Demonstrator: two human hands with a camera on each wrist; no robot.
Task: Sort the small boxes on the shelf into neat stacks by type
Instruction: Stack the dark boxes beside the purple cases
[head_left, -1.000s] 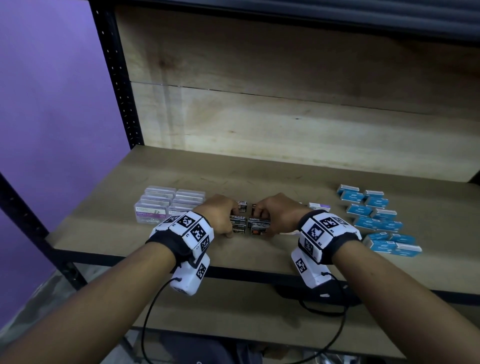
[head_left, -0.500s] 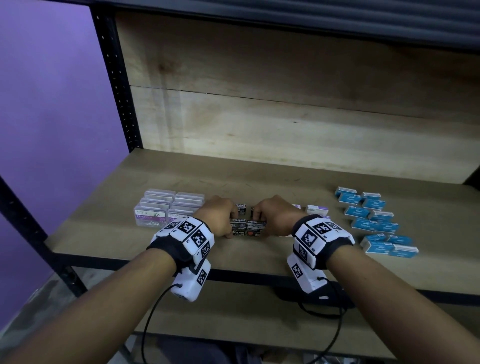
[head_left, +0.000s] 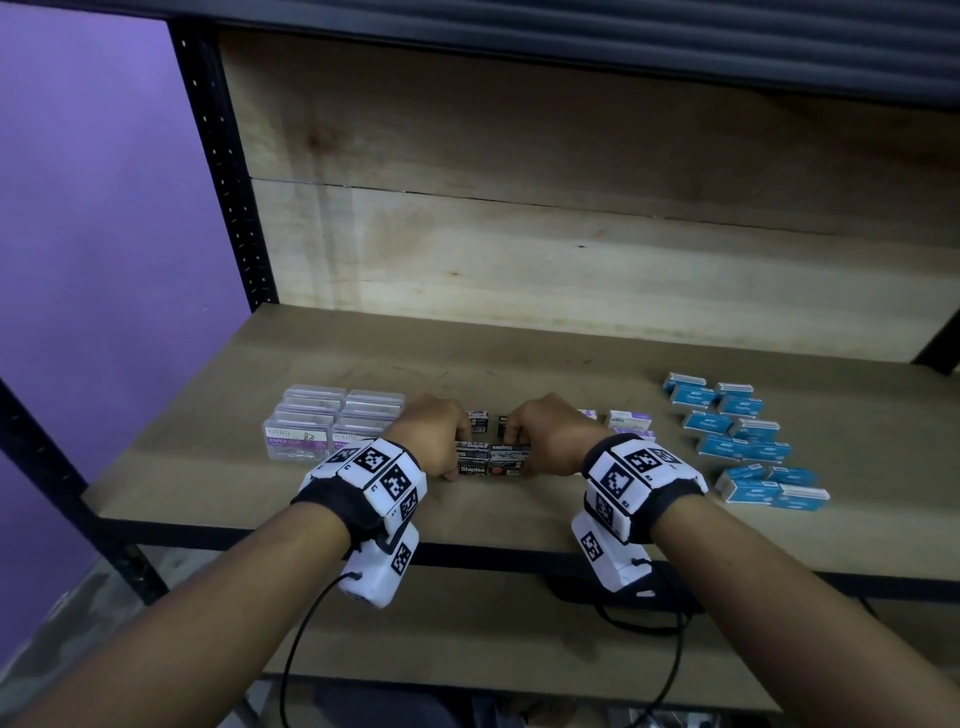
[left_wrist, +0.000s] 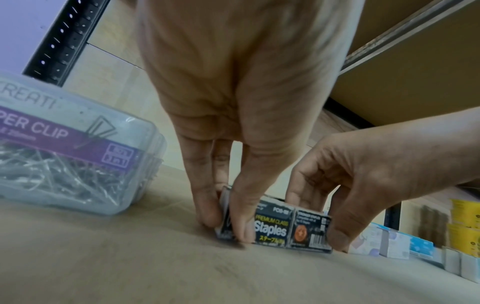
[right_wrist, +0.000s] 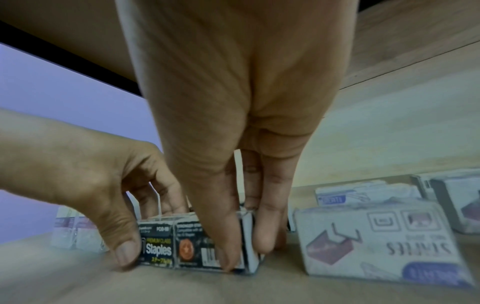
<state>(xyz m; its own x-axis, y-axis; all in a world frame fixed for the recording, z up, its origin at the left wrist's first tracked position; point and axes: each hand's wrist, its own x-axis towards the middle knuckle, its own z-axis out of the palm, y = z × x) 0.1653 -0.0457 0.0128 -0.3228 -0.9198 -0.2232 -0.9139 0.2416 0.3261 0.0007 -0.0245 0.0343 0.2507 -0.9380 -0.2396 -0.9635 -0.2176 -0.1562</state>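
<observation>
Two black "Staples" boxes (head_left: 492, 460) sit side by side, touching, near the shelf's front edge. My left hand (head_left: 451, 457) pinches their left end between thumb and fingers, as the left wrist view shows on the left hand (left_wrist: 224, 226) and black boxes (left_wrist: 272, 228). My right hand (head_left: 525, 453) pinches the right end; in its wrist view the right hand (right_wrist: 245, 253) has its thumb on the front and fingers behind the black boxes (right_wrist: 161, 246). More black boxes (head_left: 479, 420) stand just behind, partly hidden by my hands.
Clear paper clip boxes (head_left: 311, 426) are grouped at the left. White and purple staples boxes (head_left: 628, 420) lie right of my right hand, close to it as a white staples box (right_wrist: 376, 242). Several blue boxes (head_left: 737, 431) are spread further right. The wooden shelf board (head_left: 519, 353) is backed by a plank wall.
My hands have pushed the two black boxes together, closing the small gap between them. The other boxes have not moved.
</observation>
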